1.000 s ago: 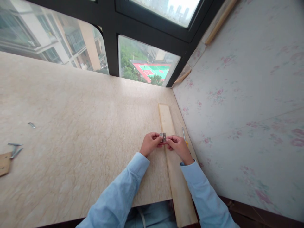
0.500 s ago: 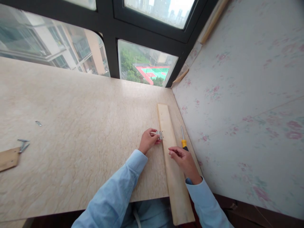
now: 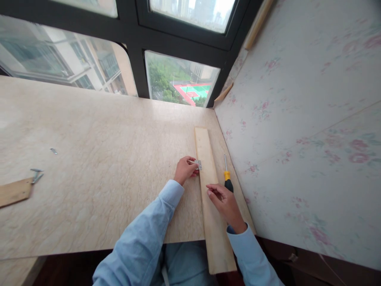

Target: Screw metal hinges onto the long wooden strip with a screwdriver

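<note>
My left hand point(image 3: 187, 170) pinches a small silver metal hinge point(image 3: 199, 164) at the left edge of a long pale wooden plank point(image 3: 209, 174). One leaf with screw holes lies over the plank's top face. Above the plank, nearer to me, my right hand point(image 3: 224, 200) is closed with thumb and fingertips together; whatever they hold, if anything, is too small to make out. A screwdriver point(image 3: 227, 174) with a yellow and black handle lies right of the plank, its shaft pointing toward the window. The plank's near end juts past the counter edge.
On the left of the marbled counter point(image 3: 119, 159) lie several screws point(image 3: 36, 174), a small metal piece point(image 3: 53, 151) and a thin brown board point(image 3: 16, 192). A flowered wall point(image 3: 297, 139) closes off the right side, and a dark-framed window point(image 3: 181, 77) stands behind.
My left hand has brought the hinge slightly right on the plank, over the small holes seen beside it before. My right hand keeps its pinch. The view has shifted slightly.
</note>
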Demonstrator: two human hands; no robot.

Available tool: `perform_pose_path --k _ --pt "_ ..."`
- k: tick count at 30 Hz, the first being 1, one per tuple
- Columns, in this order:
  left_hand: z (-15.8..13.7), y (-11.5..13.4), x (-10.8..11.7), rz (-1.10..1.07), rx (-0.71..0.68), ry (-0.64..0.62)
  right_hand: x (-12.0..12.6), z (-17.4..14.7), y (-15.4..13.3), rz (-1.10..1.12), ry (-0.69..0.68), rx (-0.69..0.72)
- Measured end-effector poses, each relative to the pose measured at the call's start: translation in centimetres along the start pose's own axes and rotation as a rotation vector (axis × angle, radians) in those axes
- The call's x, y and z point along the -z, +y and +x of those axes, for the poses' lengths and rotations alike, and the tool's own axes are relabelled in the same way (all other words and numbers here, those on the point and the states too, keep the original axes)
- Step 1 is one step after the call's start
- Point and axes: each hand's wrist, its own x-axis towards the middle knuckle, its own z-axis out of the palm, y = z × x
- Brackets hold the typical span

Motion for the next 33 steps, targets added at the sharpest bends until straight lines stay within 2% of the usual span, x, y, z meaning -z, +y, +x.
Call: perform_pose_path --k 7,11,15,19,24,29,33 --pt "0.2 -0.2 -0.3 0.064 -0.018 0.05 0.2 0.3 -0.4 -0.043 0.023 0.057" --pt "0.4 -0.5 -0.5 0.109 -0.041 0.061 0.0 1.7 0.0 -0.246 0.07 0.119" --pt "0.6 -0.8 -0.6 0.14 -0.067 0.08 -1.5 2.9 0.8 -0.507 0.004 0.042" --pt "0.7 -0.8 -0.5 0.184 -0.07 0.082 -2.8 3.6 0.5 -0.664 -0.071 0.013" --pt "0.9 -0.4 -0.4 0.229 -0.072 0.057 -2.9 5.0 -0.6 -0.75 -0.085 0.012" --pt "1.2 -0.4 -0.2 0.294 -0.055 0.009 -2.6 5.7 -0.7 -0.816 -0.099 -0.06" --pt "1.1 -0.5 -0.2 0.292 -0.06 -0.002 -2.9 5.5 -0.4 -0.85 -0.071 -0.029"
